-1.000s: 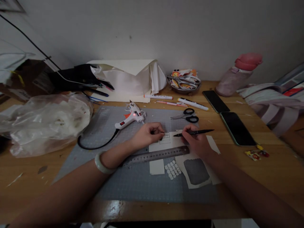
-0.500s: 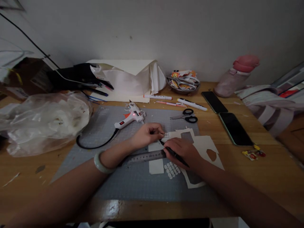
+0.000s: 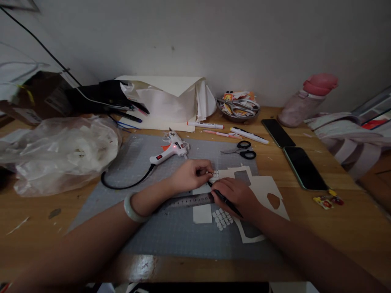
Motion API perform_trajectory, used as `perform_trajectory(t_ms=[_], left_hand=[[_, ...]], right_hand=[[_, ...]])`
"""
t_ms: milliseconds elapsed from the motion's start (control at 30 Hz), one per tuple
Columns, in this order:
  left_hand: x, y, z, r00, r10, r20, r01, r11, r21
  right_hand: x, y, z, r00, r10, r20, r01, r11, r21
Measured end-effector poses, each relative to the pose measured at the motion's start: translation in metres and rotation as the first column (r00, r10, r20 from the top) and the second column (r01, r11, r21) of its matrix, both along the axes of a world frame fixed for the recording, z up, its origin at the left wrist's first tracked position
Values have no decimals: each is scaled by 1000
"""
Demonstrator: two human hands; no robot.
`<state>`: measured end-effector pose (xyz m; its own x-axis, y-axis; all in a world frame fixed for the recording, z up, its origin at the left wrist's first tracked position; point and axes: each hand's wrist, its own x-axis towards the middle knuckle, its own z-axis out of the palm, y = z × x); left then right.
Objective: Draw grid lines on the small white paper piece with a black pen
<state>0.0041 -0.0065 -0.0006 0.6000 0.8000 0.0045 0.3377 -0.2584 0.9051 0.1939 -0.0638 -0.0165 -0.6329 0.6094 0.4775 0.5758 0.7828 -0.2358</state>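
Right hand (image 3: 236, 195) has one black pen (image 3: 228, 202), tip down at the drawn-on paper (image 3: 202, 188) under and between both hands, left hand (image 3: 194, 175) pinched narrow (can't tell if on anything), one glue gun (image 3: 171, 150) just past it, two phones (image 3: 305, 168) off to the right.

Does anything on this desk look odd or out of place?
The white glue gun stands out: it lies on its side on the mat with a red light lit, though the right hand holds a black pen. The pale paper nearby has an irregular hole, probably cut deliberately. No spill shows.
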Motion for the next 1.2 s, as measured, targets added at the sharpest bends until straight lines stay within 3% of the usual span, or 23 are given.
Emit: perform_trajectory(t_ms=[367,467,633,800,900,1200], left_hand=[[0,0,-1,1000,-4,11,4,1000,-24],[0,0,-2,1000,-4,21,5,999,-36],[1,1,-1,1000,8,-3,-8,998,-59],[1,1,0,1000,1,-12,-2,998,-59],[1,1,-1,1000,6,-7,-7,998,-65],[1,0,0,1000,2,24,0,996,-86]], right_hand=[[1,-1,0,998,-15,-56,13,999,-52],[4,0,0,997,-12,-79,2,992,-128],[9,5,-3,955,-182,-234,92,933,-347],[9,13,-6,881,-361,-306,157,834,-529],[8,16,-7,867,-376,-328,118,794,-597],[10,16,-7,866,-367,-340,76,767,-637]])
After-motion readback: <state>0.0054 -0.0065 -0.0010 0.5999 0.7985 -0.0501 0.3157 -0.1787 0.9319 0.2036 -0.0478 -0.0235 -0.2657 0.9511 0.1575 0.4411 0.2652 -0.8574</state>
